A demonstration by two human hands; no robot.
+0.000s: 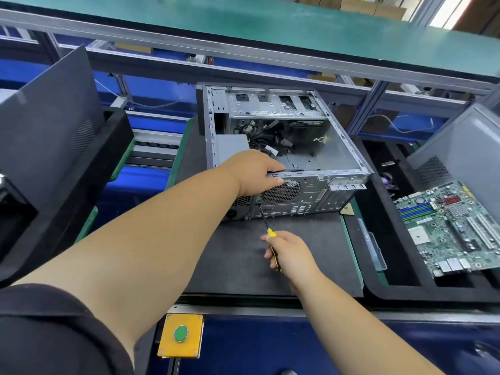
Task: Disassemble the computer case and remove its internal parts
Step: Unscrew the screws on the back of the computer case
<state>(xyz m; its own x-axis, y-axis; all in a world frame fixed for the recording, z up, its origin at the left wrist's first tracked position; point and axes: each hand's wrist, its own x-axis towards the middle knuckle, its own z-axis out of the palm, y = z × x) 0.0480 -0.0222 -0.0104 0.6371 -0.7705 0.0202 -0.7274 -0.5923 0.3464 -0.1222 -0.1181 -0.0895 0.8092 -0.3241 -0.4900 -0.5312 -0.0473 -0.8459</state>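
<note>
Already the computer case (pixel 284 152) lies open on its side mid-mat (pixel 235 255), motherboard (pixel 454 226) out in the right-hand tray (pixel 405 290); cables and power supply (pixel 232 147) remain inside; left hand (pixel 257 171) grips the rear top edge, right hand (pixel 290 255) clasps a yellow-handled screwdriver (pixel 266 224), tip at a rear-panel screw; a removed side panel (pixel 54 117) leans left.

The left arm stretches forward, bare to a dark short sleeve at the shoulder; its left hand (pixel 254 171) lies palm down, fingers curled over an edge and thumb below it, gripping. The right arm reaches in from the lower right, and the right hand (pixel 290 254) is wrapped round a slim handle, knuckles up.
</note>
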